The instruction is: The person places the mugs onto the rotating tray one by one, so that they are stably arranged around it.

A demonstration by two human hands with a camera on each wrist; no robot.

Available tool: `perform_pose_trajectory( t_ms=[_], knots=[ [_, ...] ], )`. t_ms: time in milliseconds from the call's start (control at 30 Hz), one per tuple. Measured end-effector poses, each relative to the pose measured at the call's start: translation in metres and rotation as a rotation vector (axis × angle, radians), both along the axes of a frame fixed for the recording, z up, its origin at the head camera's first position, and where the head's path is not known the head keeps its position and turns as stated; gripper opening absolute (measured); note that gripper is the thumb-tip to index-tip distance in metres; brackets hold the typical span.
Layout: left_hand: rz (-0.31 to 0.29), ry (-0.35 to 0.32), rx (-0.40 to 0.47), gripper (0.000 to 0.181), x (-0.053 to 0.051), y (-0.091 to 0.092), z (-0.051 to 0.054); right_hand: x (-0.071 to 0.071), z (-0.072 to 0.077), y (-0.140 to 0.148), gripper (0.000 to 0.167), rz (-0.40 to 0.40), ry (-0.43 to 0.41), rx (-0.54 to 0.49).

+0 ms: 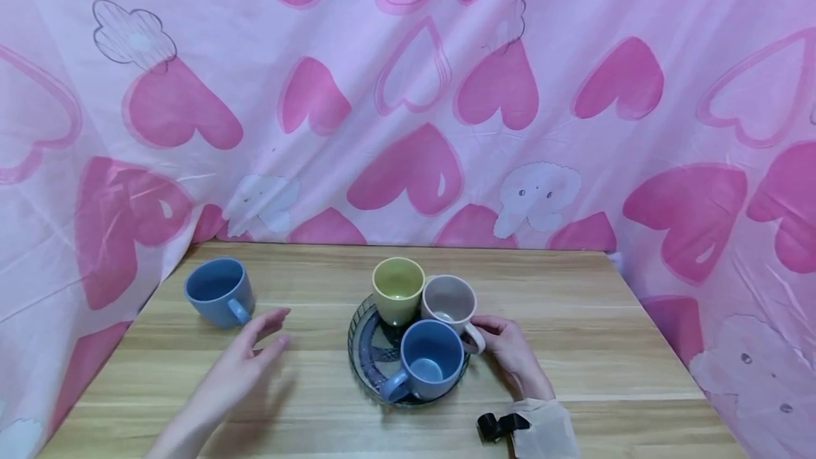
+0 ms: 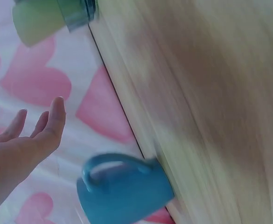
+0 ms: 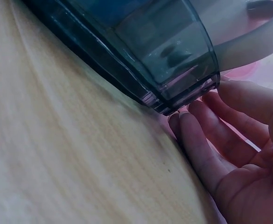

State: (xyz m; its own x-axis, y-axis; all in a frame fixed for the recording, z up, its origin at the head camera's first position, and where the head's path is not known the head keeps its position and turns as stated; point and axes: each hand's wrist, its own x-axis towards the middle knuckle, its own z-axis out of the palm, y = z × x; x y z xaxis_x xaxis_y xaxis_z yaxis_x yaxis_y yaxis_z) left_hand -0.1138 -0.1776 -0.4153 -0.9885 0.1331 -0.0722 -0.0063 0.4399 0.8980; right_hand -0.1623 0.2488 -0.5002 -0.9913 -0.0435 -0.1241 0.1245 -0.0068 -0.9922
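My left hand point(image 1: 244, 367) hovers over the table with its fingers loosely extended, holding nothing. Just beyond its fingertips a blue mug point(image 1: 219, 296) stands upright at the left, its handle turned toward the hand. In the centre a dark clear glass tray point(image 1: 365, 363) carries a yellow-green cup point(image 1: 398, 296), a pale grey-pink mug point(image 1: 448, 299) and a second blue mug point(image 1: 433, 363). My right hand point(image 1: 512, 353) grips the tray's right edge. In the right wrist view the thumb touches the upper rim and the fingertips meet the lower edge of the glass wall point(image 3: 183, 51).
A wooden table point(image 1: 306, 416) bears everything. Its back edge meets a pink cloth point(image 1: 401, 119) printed with hearts, which also hangs along both sides. A small black device point(image 1: 500, 425) sits at the right wrist, by a beige sleeve point(image 1: 548, 431).
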Motion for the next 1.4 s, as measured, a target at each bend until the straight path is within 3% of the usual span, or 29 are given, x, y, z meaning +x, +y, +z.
perform_pose_trajectory(
  t_ms=[267, 467, 733, 1000, 1233, 1300, 1400],
  knots=[
    [0.054, 0.040, -0.019, 0.058, -0.003, -0.020, -0.001, 0.000, -0.002, 0.000, 0.027, -0.013, -0.001, 0.000],
    [0.097, 0.050, 0.020, 0.053, -0.006, -0.030, -0.005, 0.000, -0.001, 0.000, 0.027, -0.010, -0.010, 0.007],
    [0.270, 0.112, 0.048, 0.036, -0.013, -0.040, -0.010, 0.000, -0.002, 0.001, 0.028, 0.009, -0.017, 0.000],
    [0.402, 0.046, 0.057, 0.037, -0.024, -0.047, -0.017, 0.000, -0.004, 0.001, 0.026, -0.007, -0.007, -0.011],
    [0.428, -0.039, -0.040, 0.043, -0.033, -0.049, -0.020, -0.001, -0.005, 0.001, 0.026, -0.015, -0.006, -0.007],
    [0.431, -0.058, -0.028, 0.041, -0.035, -0.049, -0.019, -0.001, -0.005, 0.000, 0.027, -0.014, -0.007, -0.004],
    [0.429, -0.089, 0.085, 0.039, -0.038, -0.048, -0.018, -0.001, -0.004, 0.000, 0.027, -0.025, -0.019, -0.001]
  ],
)
